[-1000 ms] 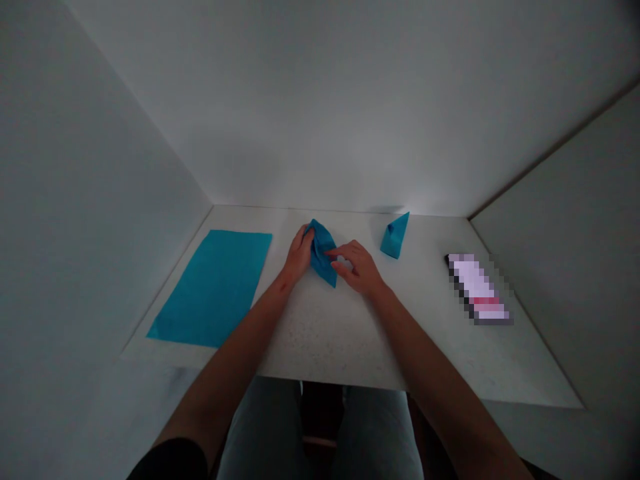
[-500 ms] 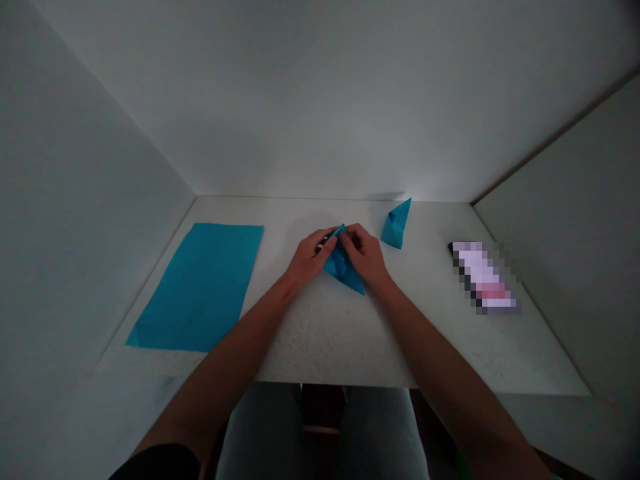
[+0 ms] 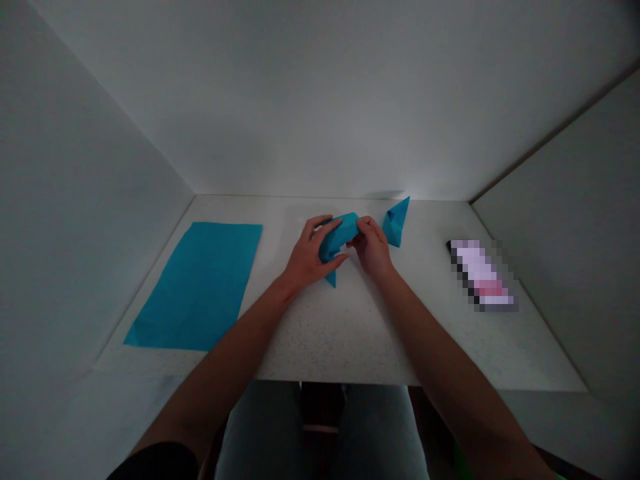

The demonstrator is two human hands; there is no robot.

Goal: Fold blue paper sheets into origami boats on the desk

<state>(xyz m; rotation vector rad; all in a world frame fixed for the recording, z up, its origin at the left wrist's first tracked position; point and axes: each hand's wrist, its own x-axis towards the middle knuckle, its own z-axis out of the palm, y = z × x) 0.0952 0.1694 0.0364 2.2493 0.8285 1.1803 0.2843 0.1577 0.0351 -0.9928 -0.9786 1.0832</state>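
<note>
A partly folded piece of blue paper [image 3: 342, 233] is held between my two hands above the middle of the table. My left hand [image 3: 311, 255] grips its left side, fingers over the far edge and thumb stretched along the near side. With fingertips and thumb pinched together, my right hand [image 3: 373, 245] holds the paper's right end. A pointed blue corner sticks out below my left hand. Just beyond my right hand stands a second folded blue paper shape [image 3: 396, 223] with a tall tip. My fingers hide parts of the held paper's folds.
A flat blue sheet of paper [image 3: 200, 287] lies at the left of the white speckled table [image 3: 320, 340], partly under my left forearm. On the right rests a phone [image 3: 483, 275], its screen blurred out. White walls [image 3: 320, 100] enclose the table's back and sides.
The held paper has been turned: its broad side now faces up and its lower point has shifted left. My left hand has spread over it, while my right has moved to its right end.
</note>
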